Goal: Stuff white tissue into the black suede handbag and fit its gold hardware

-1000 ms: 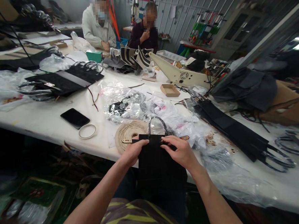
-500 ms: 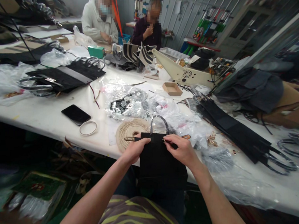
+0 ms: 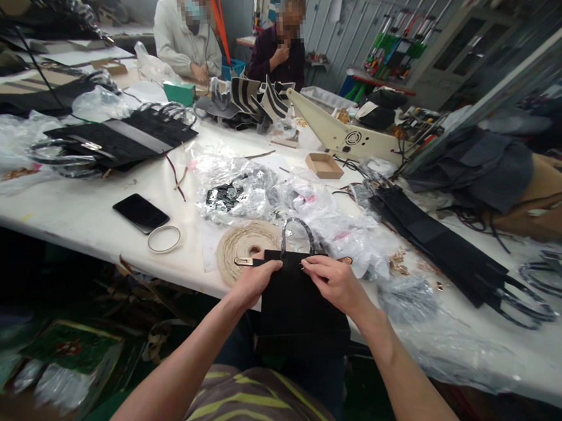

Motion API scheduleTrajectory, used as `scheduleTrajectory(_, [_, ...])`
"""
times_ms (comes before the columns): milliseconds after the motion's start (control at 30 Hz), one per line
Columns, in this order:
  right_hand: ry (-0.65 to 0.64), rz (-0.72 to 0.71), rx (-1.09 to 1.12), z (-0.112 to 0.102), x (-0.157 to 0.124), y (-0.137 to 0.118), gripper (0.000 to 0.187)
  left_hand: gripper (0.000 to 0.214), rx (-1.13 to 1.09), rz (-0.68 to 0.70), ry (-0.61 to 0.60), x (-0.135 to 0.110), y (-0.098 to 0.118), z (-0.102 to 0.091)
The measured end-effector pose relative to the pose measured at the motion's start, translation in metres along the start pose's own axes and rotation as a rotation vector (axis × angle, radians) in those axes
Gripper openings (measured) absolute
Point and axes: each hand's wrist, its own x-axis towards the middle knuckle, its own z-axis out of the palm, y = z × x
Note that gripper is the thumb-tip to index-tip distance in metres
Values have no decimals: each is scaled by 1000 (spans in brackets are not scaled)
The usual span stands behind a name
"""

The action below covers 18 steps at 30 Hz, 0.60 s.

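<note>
A small black handbag (image 3: 294,305) hangs over the front edge of the white table (image 3: 81,216), its looped handle (image 3: 295,232) standing up. My left hand (image 3: 257,280) pinches the bag's top left edge, where a strap with a gold metal tip (image 3: 243,262) sticks out to the left. My right hand (image 3: 333,285) is closed on the top right edge, fingers curled over the rim near another gold fitting (image 3: 345,260).
A coil of pale cord (image 3: 245,243), a phone (image 3: 141,213), a ring (image 3: 164,238) and plastic bags of parts (image 3: 235,194) lie behind the bag. Stacks of black bag panels (image 3: 435,239) sit right and left. Two people sit at the far end.
The view has shifted slightly. My right hand's fingers have moved a little along the bag's top edge; both hands stay on the bag.
</note>
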Motion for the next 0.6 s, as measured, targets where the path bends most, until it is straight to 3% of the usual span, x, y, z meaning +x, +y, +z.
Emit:
scheduleTrajectory(167, [53, -19, 16, -1, 1, -4, 21, 13, 0, 6, 34, 1, -3, 0])
scheduleTrajectory(500, [38, -5, -16, 5, 5, -6, 21, 9, 30, 72, 96, -1, -2, 5])
scheduleTrajectory(600, [13, -30, -43, 5, 3, -6, 21, 11, 25, 32, 103, 0, -4, 3])
